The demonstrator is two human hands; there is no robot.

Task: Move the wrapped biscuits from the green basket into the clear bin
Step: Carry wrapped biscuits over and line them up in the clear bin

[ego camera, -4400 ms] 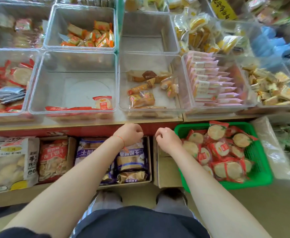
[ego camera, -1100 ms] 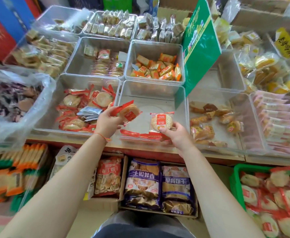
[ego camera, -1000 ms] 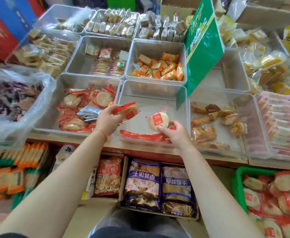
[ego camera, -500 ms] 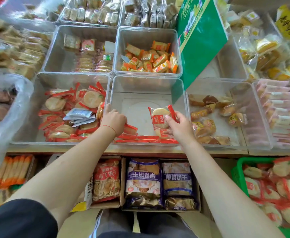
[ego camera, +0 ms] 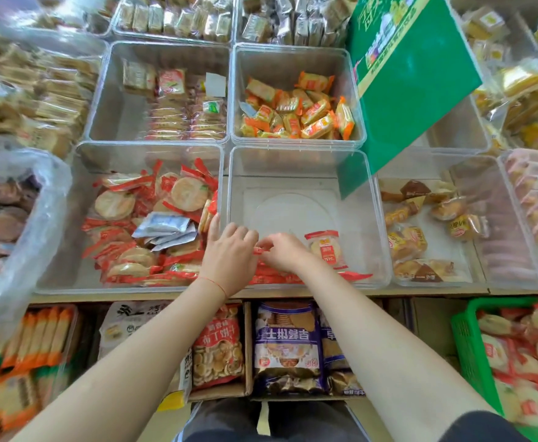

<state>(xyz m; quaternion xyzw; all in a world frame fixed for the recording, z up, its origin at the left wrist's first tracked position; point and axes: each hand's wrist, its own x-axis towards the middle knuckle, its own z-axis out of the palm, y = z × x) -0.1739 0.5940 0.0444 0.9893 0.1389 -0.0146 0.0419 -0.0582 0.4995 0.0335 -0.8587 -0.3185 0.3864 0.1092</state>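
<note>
Reaching into the clear bin (ego camera: 302,167), my left hand (ego camera: 228,260) and right hand (ego camera: 285,252) meet at its near wall. My fingers (ego camera: 263,247) pinch the red edge of a wrapped biscuit (ego camera: 258,251) between both hands. More red wrappers lie flat along the near wall, long ways left to right. One biscuit pack (ego camera: 325,248) stands up near the right side, its long way pointing up. The green basket (ego camera: 465,342) sits down at my right, full of biscuits.
</note>
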